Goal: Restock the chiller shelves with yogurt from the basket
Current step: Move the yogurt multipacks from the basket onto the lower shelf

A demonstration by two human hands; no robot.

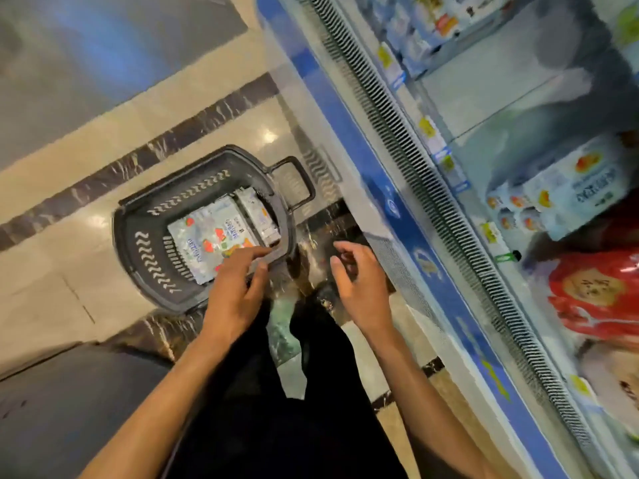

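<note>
Pick-up step: left hand (pixel 235 288) open, fingertips at yogurt pack (pixel 207 236) in basket (pixel 138 250); right hand (pixel 356 285) open, empty; next needs 2-hand grip, I think

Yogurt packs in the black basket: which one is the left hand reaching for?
The flat strawberry-picture yogurt pack, lying face-up in the black plastic basket. The left hand has its fingertips at its corner. The plain white yogurt pack stands on edge farther away.
</note>
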